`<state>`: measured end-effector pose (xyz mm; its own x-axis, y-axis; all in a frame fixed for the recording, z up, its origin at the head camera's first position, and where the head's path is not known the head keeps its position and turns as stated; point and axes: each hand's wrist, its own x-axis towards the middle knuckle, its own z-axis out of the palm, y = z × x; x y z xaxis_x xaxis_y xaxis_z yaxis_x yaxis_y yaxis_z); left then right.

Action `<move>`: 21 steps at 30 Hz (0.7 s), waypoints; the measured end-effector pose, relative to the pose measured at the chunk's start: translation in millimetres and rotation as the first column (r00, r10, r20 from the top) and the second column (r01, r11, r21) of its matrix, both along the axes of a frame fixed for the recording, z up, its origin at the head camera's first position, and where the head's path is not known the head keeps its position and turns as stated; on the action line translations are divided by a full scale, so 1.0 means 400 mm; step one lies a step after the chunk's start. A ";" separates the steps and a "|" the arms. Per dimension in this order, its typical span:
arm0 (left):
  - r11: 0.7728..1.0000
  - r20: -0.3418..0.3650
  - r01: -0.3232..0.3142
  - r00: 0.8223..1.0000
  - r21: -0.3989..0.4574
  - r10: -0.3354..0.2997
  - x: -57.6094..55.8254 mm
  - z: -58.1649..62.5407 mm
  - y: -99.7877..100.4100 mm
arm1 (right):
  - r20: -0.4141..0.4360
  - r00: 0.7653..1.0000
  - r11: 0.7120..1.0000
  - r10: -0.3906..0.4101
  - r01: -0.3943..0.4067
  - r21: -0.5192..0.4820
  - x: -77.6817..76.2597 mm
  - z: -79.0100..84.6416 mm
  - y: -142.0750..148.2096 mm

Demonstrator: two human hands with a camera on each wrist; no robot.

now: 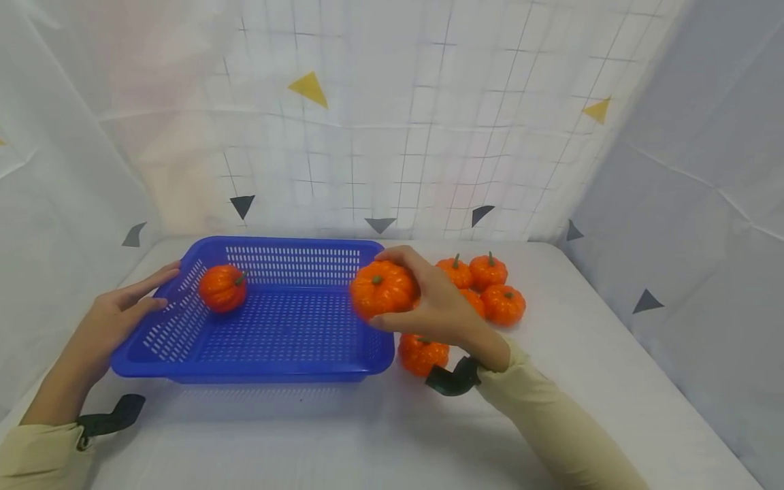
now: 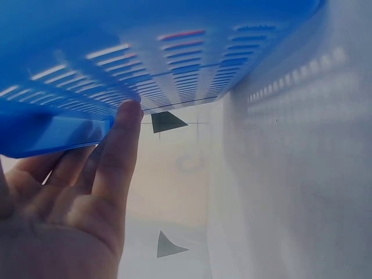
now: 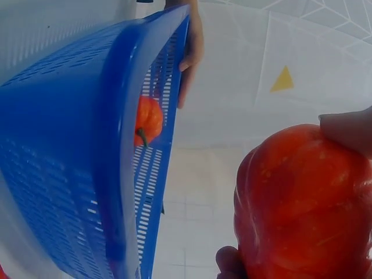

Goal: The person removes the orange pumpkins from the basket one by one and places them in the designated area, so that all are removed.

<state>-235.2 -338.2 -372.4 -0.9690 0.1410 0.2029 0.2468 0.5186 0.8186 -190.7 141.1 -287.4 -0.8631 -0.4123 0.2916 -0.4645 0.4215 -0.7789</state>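
My right hand [image 1: 437, 299] holds an orange toy pumpkin [image 1: 381, 289] by its sides, thumb and fingers around it, above the right end of a blue plastic basket [image 1: 294, 373]. In the right wrist view the held pumpkin [image 3: 308, 203] appears large, beside the basket's outer wall [image 3: 64, 128]. My left hand [image 1: 116, 316] rests at the basket's left rim with fingers extended; in the left wrist view one finger [image 2: 119, 145] reaches up against the slotted side wall. Inside the basket, toward the left end, sits another pumpkin [image 1: 223, 288].
Several more pumpkins [image 1: 503, 304] cluster on the white table [image 1: 582, 381] right of the basket. A nearer pumpkin [image 1: 424, 355] sits by the basket's right front corner, below my right wrist. White sheeting [image 1: 380, 136] with triangles stands behind and at both sides.
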 end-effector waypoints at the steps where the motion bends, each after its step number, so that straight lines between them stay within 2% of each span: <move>1: 1.000 0.000 0.001 1.000 -0.001 -0.001 0.000 0.000 -0.001 | -0.001 1.000 1.000 0.000 0.000 -0.001 0.000 0.000 0.001; 10: 1.000 0.013 -0.007 1.000 -0.017 0.008 -0.005 -0.005 -0.006 | -0.011 1.000 1.000 0.009 -0.008 0.015 0.000 -0.004 0.004; 21: 1.000 0.015 0.001 1.000 -0.002 -0.001 -0.004 -0.001 -0.004 | 0.003 1.000 1.000 0.012 -0.012 -0.009 0.002 -0.007 0.008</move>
<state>-236.7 -339.9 -372.8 -0.9718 0.1425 0.1879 0.2350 0.5195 0.8215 -189.8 144.4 -290.0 -0.8592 -0.4198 0.2924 -0.4667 0.4090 -0.7842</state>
